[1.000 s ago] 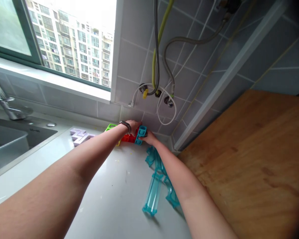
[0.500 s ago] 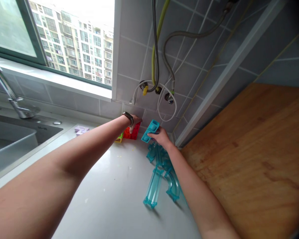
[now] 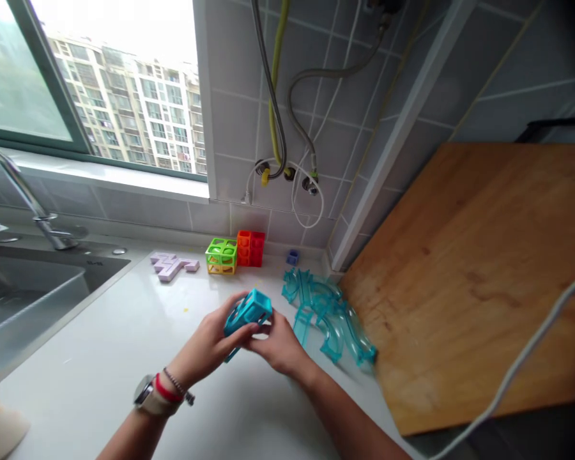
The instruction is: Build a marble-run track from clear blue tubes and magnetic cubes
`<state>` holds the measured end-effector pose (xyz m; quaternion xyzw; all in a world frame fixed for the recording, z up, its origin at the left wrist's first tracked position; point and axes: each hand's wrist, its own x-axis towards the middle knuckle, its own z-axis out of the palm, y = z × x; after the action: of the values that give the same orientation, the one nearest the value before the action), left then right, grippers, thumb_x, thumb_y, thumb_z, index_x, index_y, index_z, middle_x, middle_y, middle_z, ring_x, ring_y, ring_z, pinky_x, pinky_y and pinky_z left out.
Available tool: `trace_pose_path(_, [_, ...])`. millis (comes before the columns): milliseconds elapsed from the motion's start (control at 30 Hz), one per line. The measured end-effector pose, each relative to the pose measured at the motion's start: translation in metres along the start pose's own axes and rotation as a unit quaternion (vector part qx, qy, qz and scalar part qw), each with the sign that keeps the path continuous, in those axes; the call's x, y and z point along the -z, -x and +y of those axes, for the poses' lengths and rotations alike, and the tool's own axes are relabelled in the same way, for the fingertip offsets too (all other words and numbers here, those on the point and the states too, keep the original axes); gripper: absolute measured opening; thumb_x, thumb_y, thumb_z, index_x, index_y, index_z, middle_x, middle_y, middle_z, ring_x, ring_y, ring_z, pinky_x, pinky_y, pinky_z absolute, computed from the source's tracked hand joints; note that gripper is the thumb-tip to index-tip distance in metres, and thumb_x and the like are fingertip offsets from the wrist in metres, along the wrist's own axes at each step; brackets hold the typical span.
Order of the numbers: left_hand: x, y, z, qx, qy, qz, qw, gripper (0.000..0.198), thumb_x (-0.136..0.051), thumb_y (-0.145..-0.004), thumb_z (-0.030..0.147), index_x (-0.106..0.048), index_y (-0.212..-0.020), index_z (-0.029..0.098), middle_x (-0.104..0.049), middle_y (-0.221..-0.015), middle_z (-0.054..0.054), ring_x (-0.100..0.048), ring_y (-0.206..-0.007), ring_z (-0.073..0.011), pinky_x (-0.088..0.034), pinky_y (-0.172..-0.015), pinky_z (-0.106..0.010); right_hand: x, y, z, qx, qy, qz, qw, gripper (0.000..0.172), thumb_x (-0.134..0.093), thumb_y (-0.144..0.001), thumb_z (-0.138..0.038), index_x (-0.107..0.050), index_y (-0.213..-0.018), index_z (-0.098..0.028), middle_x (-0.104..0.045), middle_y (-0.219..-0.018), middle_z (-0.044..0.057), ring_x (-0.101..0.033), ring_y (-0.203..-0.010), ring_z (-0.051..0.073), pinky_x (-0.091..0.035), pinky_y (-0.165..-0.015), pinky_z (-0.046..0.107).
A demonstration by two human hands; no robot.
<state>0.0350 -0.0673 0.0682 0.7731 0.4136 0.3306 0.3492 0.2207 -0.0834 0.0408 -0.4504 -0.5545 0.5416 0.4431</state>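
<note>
Both hands hold a teal open-frame toy block (image 3: 247, 312) above the white counter (image 3: 124, 332). My left hand (image 3: 206, 345), with a watch and bracelets on its wrist, grips the block from the left and below. My right hand (image 3: 276, 344) pinches its right side. Just right of my hands lies a pile of clear teal curved track pieces (image 3: 328, 313). Against the back wall stand a green block (image 3: 221, 252) on a yellow one, with an orange block (image 3: 244, 247) and a red block (image 3: 257, 248) beside them.
A lilac zigzag piece (image 3: 170, 265) and a small blue piece (image 3: 292, 257) lie near the wall. A sink (image 3: 23, 294) with a tap (image 3: 23, 195) is at the left. A wooden board (image 3: 469, 268) covers the right side. Hoses (image 3: 278, 96) hang on the tiled wall.
My right hand pulled the teal block off the stack at the wall and brought it toward me. My left hand left the red block and joined it on the teal block.
</note>
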Motion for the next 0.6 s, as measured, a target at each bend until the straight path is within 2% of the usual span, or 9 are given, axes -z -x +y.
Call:
trace_pose_path(67, [0.004, 0.025, -0.019, 0.023, -0.051, 0.000, 0.998, 0.059, -0.059, -0.095, 0.048, -0.045, -0.147, 0.025, -0.069, -0.129, -0.010, -0.069, -0.111, -0.0274, -0.055, -0.096, -0.038, 0.008, 0.014, 0.002, -0.010, 0.092, -0.069, 0.993, 0.070, -0.091, -0.063, -0.041, -0.065, -0.125, -0.024, -0.074, -0.113, 0.007, -0.072, -0.099, 0.027, -0.059, -0.076, 0.034])
trace_pose_path(133, [0.016, 0.039, -0.038, 0.037, -0.133, 0.004, 0.990, 0.060, -0.061, -0.092, 0.051, -0.048, -0.146, 0.027, -0.066, -0.135, -0.010, -0.067, -0.116, -0.0292, -0.054, -0.097, -0.038, 0.029, 0.020, -0.001, 0.005, 0.189, -0.059, 0.980, 0.064, -0.086, -0.070, -0.043, -0.066, -0.128, -0.023, -0.075, -0.110, 0.008, -0.072, -0.098, 0.025, -0.057, -0.078, 0.033])
trace_pose_path(233, [0.032, 0.045, -0.060, 0.048, -0.259, -0.022, 0.964, 0.056, -0.064, -0.088, 0.050, -0.056, -0.140, 0.030, -0.070, -0.128, -0.010, -0.068, -0.110, -0.0322, -0.054, -0.093, -0.042, 0.072, 0.013, -0.008, 0.023, 0.327, 0.086, 0.941, 0.037, -0.070, -0.087, -0.041, -0.071, -0.118, -0.021, -0.076, -0.099, 0.007, -0.072, -0.090, 0.022, -0.054, -0.080, 0.032])
trace_pose_path(267, [0.036, 0.044, -0.066, 0.049, -0.290, -0.032, 0.955, 0.054, -0.064, -0.086, 0.047, -0.059, -0.138, 0.030, -0.071, -0.124, -0.010, -0.068, -0.108, -0.0332, -0.053, -0.093, -0.044, 0.086, 0.006, -0.011, 0.013, 0.379, 0.147, 0.913, 0.032, -0.067, -0.090, -0.040, -0.072, -0.115, -0.022, -0.076, -0.096, 0.007, -0.072, -0.089, 0.022, -0.053, -0.081, 0.032])
trace_pose_path(333, [0.039, 0.039, -0.073, 0.043, -0.326, -0.050, 0.943, 0.052, -0.066, -0.084, 0.039, -0.062, -0.134, 0.031, -0.072, -0.122, -0.010, -0.067, -0.110, -0.0343, -0.049, -0.098, -0.048, 0.108, -0.011, -0.014, -0.032, 0.480, 0.214, 0.850, 0.029, -0.062, -0.093, -0.039, -0.072, -0.113, -0.022, -0.076, -0.101, 0.009, -0.071, -0.096, 0.024, -0.051, -0.083, 0.032])
trace_pose_path(367, [0.039, 0.036, -0.075, 0.038, -0.333, -0.055, 0.940, 0.051, -0.066, -0.082, 0.036, -0.063, -0.133, 0.031, -0.072, -0.122, -0.009, -0.065, -0.112, -0.0343, -0.047, -0.102, -0.049, 0.115, -0.021, -0.014, -0.061, 0.515, 0.220, 0.826, 0.028, -0.061, -0.093, -0.039, -0.072, -0.112, -0.022, -0.076, -0.104, 0.010, -0.071, -0.099, 0.025, -0.051, -0.083, 0.031])
trace_pose_path(433, [0.036, 0.032, -0.075, 0.033, -0.335, -0.053, 0.940, 0.057, -0.070, -0.079, 0.032, -0.061, -0.136, 0.031, -0.071, -0.125, -0.009, -0.062, -0.119, -0.0345, -0.042, -0.108, -0.051, 0.124, -0.039, -0.011, -0.098, 0.541, 0.207, 0.809, 0.024, -0.065, -0.090, -0.041, -0.076, -0.100, -0.021, -0.077, -0.102, 0.013, -0.072, -0.099, 0.027, -0.051, -0.080, 0.031])
trace_pose_path(533, [0.028, 0.026, -0.059, 0.012, -0.302, -0.019, 0.953, 0.071, -0.075, -0.075, 0.035, -0.055, -0.143, 0.029, -0.064, -0.137, -0.011, -0.055, -0.129, -0.0357, -0.038, -0.113, -0.051, 0.126, -0.059, -0.002, -0.130, 0.547, 0.177, 0.808, 0.021, -0.075, -0.080, -0.041, -0.076, -0.082, -0.020, -0.078, -0.095, 0.015, -0.074, -0.094, 0.030, -0.052, -0.076, 0.032])
trace_pose_path(600, [0.017, 0.022, -0.041, -0.025, -0.235, 0.007, 0.972, 0.066, -0.071, -0.082, 0.042, -0.053, -0.145, 0.029, -0.059, -0.142, -0.011, -0.052, -0.133, -0.0337, -0.038, -0.115, -0.048, 0.124, -0.066, 0.004, -0.142, 0.548, 0.171, 0.806, 0.018, -0.078, -0.075, -0.037, -0.076, -0.078, -0.018, -0.078, -0.096, 0.018, -0.074, -0.096, 0.033, -0.052, -0.077, 0.034])
